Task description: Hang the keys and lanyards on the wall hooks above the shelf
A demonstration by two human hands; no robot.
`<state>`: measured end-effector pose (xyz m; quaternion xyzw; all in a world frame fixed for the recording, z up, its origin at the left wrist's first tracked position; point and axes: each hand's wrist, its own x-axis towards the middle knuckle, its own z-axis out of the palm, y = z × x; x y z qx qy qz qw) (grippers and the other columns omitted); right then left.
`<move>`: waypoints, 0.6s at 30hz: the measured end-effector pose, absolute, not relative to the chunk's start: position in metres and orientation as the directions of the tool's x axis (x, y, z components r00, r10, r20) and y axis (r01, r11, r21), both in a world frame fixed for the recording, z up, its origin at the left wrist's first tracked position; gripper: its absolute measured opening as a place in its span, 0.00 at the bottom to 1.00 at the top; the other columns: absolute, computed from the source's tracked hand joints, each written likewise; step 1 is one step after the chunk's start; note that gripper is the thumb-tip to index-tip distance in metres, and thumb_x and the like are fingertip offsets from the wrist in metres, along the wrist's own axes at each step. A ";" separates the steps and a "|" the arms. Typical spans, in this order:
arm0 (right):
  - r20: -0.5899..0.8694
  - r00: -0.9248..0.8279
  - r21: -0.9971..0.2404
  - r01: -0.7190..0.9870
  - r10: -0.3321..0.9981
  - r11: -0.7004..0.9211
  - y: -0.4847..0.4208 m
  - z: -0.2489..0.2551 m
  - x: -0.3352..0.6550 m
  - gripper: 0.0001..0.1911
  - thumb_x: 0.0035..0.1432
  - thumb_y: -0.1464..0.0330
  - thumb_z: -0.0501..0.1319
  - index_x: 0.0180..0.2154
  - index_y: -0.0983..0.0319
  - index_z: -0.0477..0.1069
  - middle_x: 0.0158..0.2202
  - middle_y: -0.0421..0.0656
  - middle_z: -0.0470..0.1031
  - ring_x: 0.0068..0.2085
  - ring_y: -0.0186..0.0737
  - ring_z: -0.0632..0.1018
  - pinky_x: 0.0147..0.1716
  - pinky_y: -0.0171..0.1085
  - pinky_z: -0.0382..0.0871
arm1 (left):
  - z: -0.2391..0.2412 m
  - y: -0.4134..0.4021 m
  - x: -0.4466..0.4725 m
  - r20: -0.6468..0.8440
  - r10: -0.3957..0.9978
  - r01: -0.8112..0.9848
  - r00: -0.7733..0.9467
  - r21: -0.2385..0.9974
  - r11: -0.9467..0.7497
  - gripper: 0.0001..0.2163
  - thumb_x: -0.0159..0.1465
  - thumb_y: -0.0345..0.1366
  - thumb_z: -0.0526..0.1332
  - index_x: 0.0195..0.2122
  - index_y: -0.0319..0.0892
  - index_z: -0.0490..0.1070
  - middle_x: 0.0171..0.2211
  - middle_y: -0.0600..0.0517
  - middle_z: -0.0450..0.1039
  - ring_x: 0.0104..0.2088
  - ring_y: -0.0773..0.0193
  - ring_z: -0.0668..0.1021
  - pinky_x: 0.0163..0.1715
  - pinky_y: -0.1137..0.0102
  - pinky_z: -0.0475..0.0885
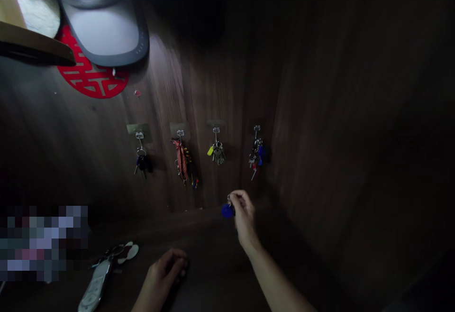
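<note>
Remote: a white remote is lying on the dark shelf.
Left hand: curling half shut near the shelf, grip unclear.
Keys: 4 key bunches are hanging from wall hooks.
Right hand: pinching shut on a blue key fob, just below the keys.

dark wood-grain panelling with a red cut-out disc, the right side too dim to tell

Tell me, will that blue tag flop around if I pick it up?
Probably yes. The blue tag hangs from a small metal ring pinched by the right hand, so it can likely swing freely. It also looks fairly light, since that small pinch seems enough to hold it up.
</note>
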<state>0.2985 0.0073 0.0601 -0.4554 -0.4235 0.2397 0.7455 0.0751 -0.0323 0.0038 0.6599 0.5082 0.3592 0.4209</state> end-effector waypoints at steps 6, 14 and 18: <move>0.511 0.673 -0.791 0.124 0.535 0.600 0.025 0.124 0.361 0.09 0.49 0.61 0.61 0.28 0.61 0.69 0.25 0.38 0.70 0.28 0.34 0.70 0.27 0.31 0.63 | 0.001 -0.032 0.075 0.062 0.975 0.410 0.212 0.900 -0.146 0.21 0.53 0.58 0.55 0.31 0.45 0.71 0.24 0.55 0.73 0.26 0.64 0.75 0.27 0.74 0.69; 0.677 0.613 -0.703 0.378 0.406 0.602 0.051 0.187 0.418 0.10 0.45 0.61 0.62 0.25 0.62 0.71 0.23 0.38 0.70 0.27 0.34 0.69 0.27 0.33 0.63 | 0.002 -0.033 0.075 0.040 0.975 0.404 0.218 0.906 -0.128 0.21 0.53 0.58 0.55 0.31 0.44 0.71 0.25 0.54 0.73 0.25 0.64 0.75 0.27 0.74 0.68; 0.682 0.583 -0.711 0.385 0.442 0.588 0.064 0.195 0.423 0.09 0.44 0.63 0.62 0.25 0.63 0.72 0.23 0.38 0.70 0.26 0.34 0.69 0.26 0.33 0.62 | 0.005 -0.035 0.076 0.033 0.978 0.392 0.205 0.913 -0.113 0.22 0.53 0.59 0.54 0.32 0.44 0.71 0.25 0.55 0.73 0.25 0.64 0.74 0.26 0.74 0.68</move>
